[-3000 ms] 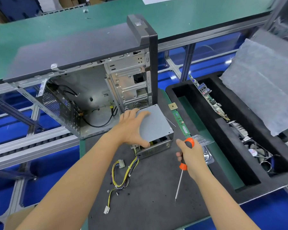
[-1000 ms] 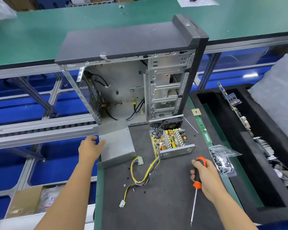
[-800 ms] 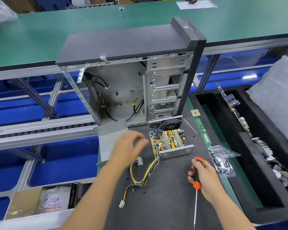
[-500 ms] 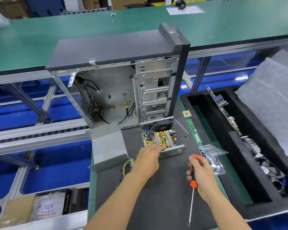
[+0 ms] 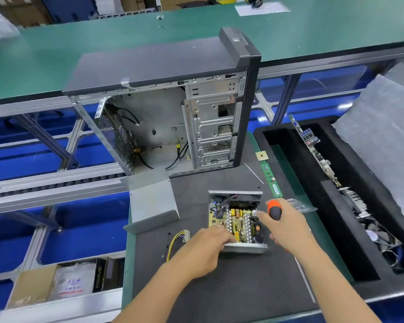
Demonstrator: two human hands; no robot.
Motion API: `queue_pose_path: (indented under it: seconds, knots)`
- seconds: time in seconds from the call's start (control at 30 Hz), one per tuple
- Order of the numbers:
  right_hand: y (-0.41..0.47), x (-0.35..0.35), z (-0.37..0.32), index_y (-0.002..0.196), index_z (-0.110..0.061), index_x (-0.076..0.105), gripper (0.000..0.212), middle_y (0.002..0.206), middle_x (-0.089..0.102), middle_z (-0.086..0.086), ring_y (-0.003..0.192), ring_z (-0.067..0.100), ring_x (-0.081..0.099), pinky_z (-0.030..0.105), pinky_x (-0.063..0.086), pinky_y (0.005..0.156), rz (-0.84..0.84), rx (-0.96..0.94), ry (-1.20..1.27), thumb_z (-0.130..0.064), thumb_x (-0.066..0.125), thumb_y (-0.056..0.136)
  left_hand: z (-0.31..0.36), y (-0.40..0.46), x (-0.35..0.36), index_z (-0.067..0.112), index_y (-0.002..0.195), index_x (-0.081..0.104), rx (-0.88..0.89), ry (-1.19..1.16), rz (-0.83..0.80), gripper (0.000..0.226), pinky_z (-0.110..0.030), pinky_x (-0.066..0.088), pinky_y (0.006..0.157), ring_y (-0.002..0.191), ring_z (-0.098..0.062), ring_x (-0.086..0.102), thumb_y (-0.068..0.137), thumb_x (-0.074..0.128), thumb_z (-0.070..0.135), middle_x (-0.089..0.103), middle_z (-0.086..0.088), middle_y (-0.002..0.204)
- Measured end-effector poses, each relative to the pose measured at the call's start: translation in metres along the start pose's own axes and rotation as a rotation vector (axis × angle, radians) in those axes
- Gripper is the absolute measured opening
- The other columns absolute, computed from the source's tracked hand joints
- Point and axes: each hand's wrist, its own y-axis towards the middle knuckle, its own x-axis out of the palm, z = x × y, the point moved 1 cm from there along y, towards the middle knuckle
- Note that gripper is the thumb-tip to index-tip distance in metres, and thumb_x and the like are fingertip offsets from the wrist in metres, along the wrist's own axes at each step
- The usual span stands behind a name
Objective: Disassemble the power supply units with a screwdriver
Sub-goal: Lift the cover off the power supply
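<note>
The opened power supply unit (image 5: 237, 220) lies on the dark mat (image 5: 196, 287), its yellow circuit board exposed. My left hand (image 5: 208, 245) holds its near left edge, fingers over the metal rim. My right hand (image 5: 287, 229) grips the orange-and-black screwdriver (image 5: 274, 209) just right of the unit, with the shaft running down past my forearm. The removed grey metal cover (image 5: 152, 201) sits to the left on the mat. A bundle of yellow and black wires (image 5: 176, 241) trails out from under my left hand.
An open computer case (image 5: 173, 117) stands behind the unit. A memory stick (image 5: 272, 180) and a chip (image 5: 261, 156) lie on the green edge. A black foam tray (image 5: 331, 206) with boards is on the right. A clear bag (image 5: 301, 206) lies behind my right hand.
My left hand took off the cover, set it down at the left, then came back to the unit's near edge. The unit has shifted nearer, and my right hand with the screwdriver moved up beside it.
</note>
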Motion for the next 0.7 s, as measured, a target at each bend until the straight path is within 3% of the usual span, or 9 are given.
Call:
queue_pose_path:
  seconds: [0.1,0.17,0.27,0.37,0.43,0.53,0.63,0.7]
  knots:
    - [0.008,0.006,-0.011,0.124,-0.025,0.053,0.037,0.107,0.062,0.005,0.091,0.027,0.059,0.034,0.047,0.074,0.004,-0.105,-0.214,-0.032,0.067,0.090,-0.001,-0.006,0.004,0.028,0.120,0.055,0.034,0.111,0.002,0.050,-0.030,0.031,0.088,0.100,-0.012,0.038,0.087,0.044,-0.008,0.052,0.010,0.108]
    - [0.011,0.011,-0.016,0.132,-0.022,0.048,0.043,0.118,0.052,0.008,0.088,0.030,0.055,0.034,0.041,0.072,0.045,-0.118,-0.426,-0.029,0.063,0.093,-0.002,-0.006,0.004,0.030,0.119,0.054,0.055,0.189,0.044,0.054,-0.028,0.024,0.086,0.095,-0.010,0.030,0.084,0.043,-0.010,0.049,0.012,0.106]
    - [0.010,0.017,-0.020,0.125,-0.020,0.048,0.035,0.119,0.035,0.009,0.065,0.028,0.050,0.034,0.042,0.062,0.134,-0.132,-0.659,-0.032,0.060,0.095,-0.005,-0.006,0.006,0.031,0.121,0.050,0.087,0.288,0.084,0.060,-0.031,0.027,0.092,0.103,-0.014,0.033,0.079,0.043,-0.012,0.048,0.012,0.109]
    - [0.013,0.022,-0.020,0.123,-0.018,0.048,0.034,0.135,0.034,0.007,0.083,0.033,0.061,0.036,0.048,0.071,0.054,-0.202,-0.639,-0.031,0.061,0.095,-0.013,-0.011,0.000,0.032,0.117,0.055,0.111,0.363,0.156,0.060,-0.033,0.032,0.086,0.102,-0.016,0.039,0.073,0.052,-0.010,0.053,0.014,0.109]
    - [0.012,0.024,-0.020,0.114,-0.016,0.046,0.027,0.122,0.051,0.006,0.095,0.033,0.062,0.036,0.047,0.071,0.047,-0.195,-0.600,-0.032,0.059,0.095,-0.024,-0.015,-0.006,0.033,0.105,0.065,0.072,0.418,0.320,0.053,-0.035,0.041,0.078,0.097,-0.017,0.043,0.067,0.071,-0.004,0.060,0.014,0.105]
    - [0.008,0.027,-0.014,0.095,-0.017,0.039,0.024,0.096,0.055,0.004,0.088,0.031,0.061,0.033,0.039,0.063,0.106,-0.180,-0.575,-0.032,0.058,0.095,-0.037,-0.019,-0.008,0.023,0.106,0.069,-0.176,0.257,0.589,0.038,-0.043,0.048,0.075,0.097,-0.026,0.048,0.073,0.087,0.017,0.060,-0.001,0.110]
    - [-0.001,0.027,-0.006,0.090,-0.017,0.036,0.026,0.090,0.056,0.004,0.085,0.030,0.062,0.032,0.038,0.060,0.146,-0.177,-0.593,-0.033,0.056,0.095,-0.034,-0.023,0.000,0.022,0.104,0.059,-0.428,-0.082,0.650,0.024,-0.033,0.046,0.079,0.094,-0.021,0.053,0.089,0.073,0.035,0.054,0.006,0.099]
    - [-0.006,0.027,-0.003,0.091,-0.017,0.037,0.028,0.090,0.058,0.003,0.086,0.029,0.064,0.031,0.037,0.060,0.166,-0.170,-0.621,-0.036,0.056,0.096,-0.022,-0.028,0.002,0.025,0.088,0.058,-0.489,-0.110,0.711,0.022,-0.032,0.042,0.074,0.086,-0.019,0.052,0.094,0.062,0.045,0.057,0.011,0.084]
